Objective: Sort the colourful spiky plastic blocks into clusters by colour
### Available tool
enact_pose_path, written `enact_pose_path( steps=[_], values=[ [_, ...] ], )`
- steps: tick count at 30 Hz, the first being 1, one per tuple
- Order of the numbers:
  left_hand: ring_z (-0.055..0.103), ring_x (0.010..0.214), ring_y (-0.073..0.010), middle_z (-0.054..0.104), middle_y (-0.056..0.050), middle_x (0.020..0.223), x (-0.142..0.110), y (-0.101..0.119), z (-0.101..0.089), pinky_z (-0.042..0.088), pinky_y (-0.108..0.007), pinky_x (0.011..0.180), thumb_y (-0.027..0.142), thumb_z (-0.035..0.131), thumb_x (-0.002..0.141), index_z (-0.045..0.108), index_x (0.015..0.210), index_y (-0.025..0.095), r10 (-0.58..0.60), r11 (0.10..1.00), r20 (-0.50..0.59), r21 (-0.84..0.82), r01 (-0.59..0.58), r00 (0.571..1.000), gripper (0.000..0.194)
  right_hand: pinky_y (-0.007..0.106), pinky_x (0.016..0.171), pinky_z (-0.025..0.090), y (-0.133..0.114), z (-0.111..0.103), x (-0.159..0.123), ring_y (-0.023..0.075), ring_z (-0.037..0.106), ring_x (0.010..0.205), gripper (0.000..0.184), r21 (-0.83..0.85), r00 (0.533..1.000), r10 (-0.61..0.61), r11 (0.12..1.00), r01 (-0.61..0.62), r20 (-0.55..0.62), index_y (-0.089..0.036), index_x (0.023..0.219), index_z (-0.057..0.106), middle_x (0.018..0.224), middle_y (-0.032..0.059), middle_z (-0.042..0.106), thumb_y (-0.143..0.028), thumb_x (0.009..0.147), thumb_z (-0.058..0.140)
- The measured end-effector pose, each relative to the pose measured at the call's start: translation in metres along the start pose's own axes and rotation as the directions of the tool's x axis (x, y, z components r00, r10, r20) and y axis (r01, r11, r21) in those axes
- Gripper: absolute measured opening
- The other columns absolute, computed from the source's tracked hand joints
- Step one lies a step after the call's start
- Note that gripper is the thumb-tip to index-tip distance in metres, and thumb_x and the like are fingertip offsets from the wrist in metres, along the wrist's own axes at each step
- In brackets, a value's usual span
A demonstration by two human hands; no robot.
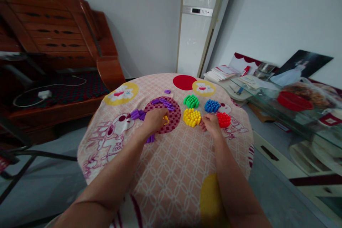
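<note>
My left hand [155,119] is closed over the dark red checked circle on the cloth, its fingertips pinched at a small yellow plastic piece [166,120]. Purple plastic pieces [137,114] lie around this hand, some behind it and some partly hidden by it. My right hand [210,123] rests with curled fingers between a cluster of yellow pieces [191,117] and a cluster of red pieces [223,119]. Whether anything is inside its fingers is hidden. Behind stand a green cluster [191,101] and a blue cluster [212,106] of similar pieces.
A patterned cloth [171,171] covers the round table. On the right, a glass-topped cabinet [267,103] holds papers, a red bowl [294,100] and bags. A wooden bench [53,39] stands at left, and a tall white appliance [196,28] rises behind the table.
</note>
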State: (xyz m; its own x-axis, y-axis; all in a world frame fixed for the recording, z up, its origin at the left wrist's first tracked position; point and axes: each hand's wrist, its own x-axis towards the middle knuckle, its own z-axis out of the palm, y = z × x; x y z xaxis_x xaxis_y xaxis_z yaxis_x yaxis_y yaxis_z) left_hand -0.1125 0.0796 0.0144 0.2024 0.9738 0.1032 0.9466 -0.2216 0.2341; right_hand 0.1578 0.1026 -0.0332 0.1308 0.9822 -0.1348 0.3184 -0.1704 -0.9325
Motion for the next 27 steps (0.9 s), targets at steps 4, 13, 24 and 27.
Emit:
enact_pose_path(
  steps=[4,13,24,27],
  values=[
    [0.066,0.084,-0.0173,0.073,-0.006,0.095,0.001,0.033,0.01,0.047,-0.025,0.075,0.011,0.057,0.08,0.069,0.097,0.017,0.181,0.948,-0.113,-0.244,-0.203,0.977,0.022,0.021,0.034,0.044,-0.002,0.0,-0.001,0.0139,0.057,0.04,0.017,-0.001,1.0,-0.008,1.0,0.008,-0.001,-0.019,0.07,0.057,0.051,-0.0015,0.061,-0.017,0.084,0.048],
    [0.064,0.088,-0.0203,0.07,-0.009,0.092,0.01,0.104,0.038,0.049,-0.03,0.08,0.015,0.052,0.086,0.069,0.094,0.015,0.353,0.881,-0.178,-0.269,-0.39,0.919,0.019,0.021,0.037,0.047,0.002,-0.002,0.003,0.0142,0.059,0.042,0.017,-0.01,0.999,-0.042,0.999,0.042,0.031,-0.018,0.068,0.059,0.052,-0.0009,0.062,-0.018,0.08,0.048],
    [0.063,0.089,-0.0251,0.064,-0.017,0.104,0.019,0.123,0.049,0.05,-0.035,0.074,0.021,0.053,0.088,0.066,0.102,0.012,0.267,0.94,-0.058,-0.203,-0.273,0.962,0.021,0.023,0.039,0.048,0.004,-0.001,0.003,0.0142,0.057,0.041,0.018,0.008,0.998,-0.044,0.999,0.044,0.044,-0.02,0.066,0.059,0.052,-0.0008,0.063,-0.019,0.079,0.048],
    [0.062,0.093,-0.0242,0.064,-0.015,0.105,0.018,0.114,0.047,0.05,-0.033,0.078,0.021,0.059,0.085,0.065,0.101,0.012,0.267,0.92,-0.135,-0.258,-0.294,0.954,0.019,0.023,0.038,0.047,0.003,-0.002,0.002,0.0146,0.058,0.043,0.016,-0.001,0.998,-0.045,0.999,0.045,0.04,-0.02,0.068,0.06,0.054,-0.001,0.064,-0.021,0.081,0.05]
  ],
)
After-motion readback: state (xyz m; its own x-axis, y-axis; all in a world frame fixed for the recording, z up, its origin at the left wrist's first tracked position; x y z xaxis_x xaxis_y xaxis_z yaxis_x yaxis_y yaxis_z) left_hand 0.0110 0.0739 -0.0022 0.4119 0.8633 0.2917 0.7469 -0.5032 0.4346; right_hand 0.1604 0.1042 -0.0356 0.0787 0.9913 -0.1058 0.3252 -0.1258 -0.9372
